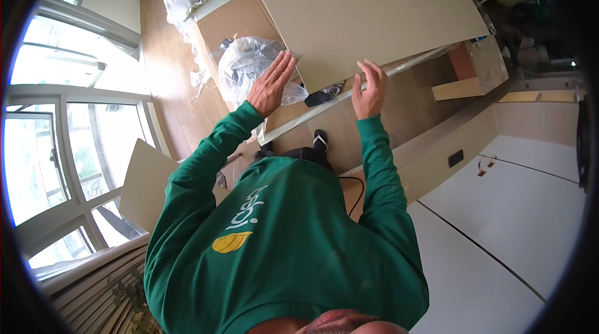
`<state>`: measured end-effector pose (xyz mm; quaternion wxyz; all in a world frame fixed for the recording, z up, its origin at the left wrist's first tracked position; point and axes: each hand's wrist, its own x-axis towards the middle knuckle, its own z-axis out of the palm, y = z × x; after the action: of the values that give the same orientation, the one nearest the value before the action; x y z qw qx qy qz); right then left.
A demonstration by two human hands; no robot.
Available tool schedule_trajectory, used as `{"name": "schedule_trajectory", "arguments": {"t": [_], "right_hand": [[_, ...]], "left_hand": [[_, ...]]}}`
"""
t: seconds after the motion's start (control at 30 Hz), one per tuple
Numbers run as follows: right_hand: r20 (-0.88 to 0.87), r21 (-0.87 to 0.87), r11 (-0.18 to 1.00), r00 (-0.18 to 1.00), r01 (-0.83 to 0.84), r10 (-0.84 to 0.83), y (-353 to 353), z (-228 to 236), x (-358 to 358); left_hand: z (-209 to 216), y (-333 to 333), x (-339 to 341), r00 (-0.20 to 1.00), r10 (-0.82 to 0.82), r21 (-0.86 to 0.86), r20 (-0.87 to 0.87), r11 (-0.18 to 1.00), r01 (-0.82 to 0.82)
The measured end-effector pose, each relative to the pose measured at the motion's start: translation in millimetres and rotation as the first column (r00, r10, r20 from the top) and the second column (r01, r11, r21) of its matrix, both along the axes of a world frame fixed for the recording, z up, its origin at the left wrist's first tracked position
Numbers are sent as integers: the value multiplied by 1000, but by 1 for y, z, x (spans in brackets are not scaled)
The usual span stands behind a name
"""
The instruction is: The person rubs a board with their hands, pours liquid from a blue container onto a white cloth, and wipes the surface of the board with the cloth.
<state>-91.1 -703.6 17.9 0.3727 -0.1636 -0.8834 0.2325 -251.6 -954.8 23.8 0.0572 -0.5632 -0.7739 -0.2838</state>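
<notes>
By board [368,22] | L hand [269,89] grip flat, unclenched, over clr bag [240,65] | R hand [370,92] grip half-unfurled, contact unclr

The head fisheye looks steeply down, close above the green sweatshirt [299,234].

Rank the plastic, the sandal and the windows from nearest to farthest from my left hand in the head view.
1. Plastic, mostly left of your left hand.
2. Sandal, to its lower right.
3. Windows, far left.
</notes>
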Motion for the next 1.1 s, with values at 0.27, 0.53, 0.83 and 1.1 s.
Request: {"name": "schedule_trajectory", "arguments": {"t": [0.27, 0.53, 0.83, 1.1], "right_hand": [[205, 123, 958, 951, -258, 230, 32, 0, -21], [406, 245, 901, 882, -357, 239, 45, -7, -22], [372, 285, 922, 917, -261, 144, 33, -20, -20], [359, 273, 933, 924, -237, 129, 33, -20, -19]], "left_hand": [[-28, 14, 16, 976, -189, -181, -106, 969, 168], [-25, 15, 16, 976, -161, -260, -146, 958, 120], [-21, 8, 20, 933, -335, -267, -132, 918, 292], [-16, 13, 32, 980, -181, -253, -78, 955, 156]]}}
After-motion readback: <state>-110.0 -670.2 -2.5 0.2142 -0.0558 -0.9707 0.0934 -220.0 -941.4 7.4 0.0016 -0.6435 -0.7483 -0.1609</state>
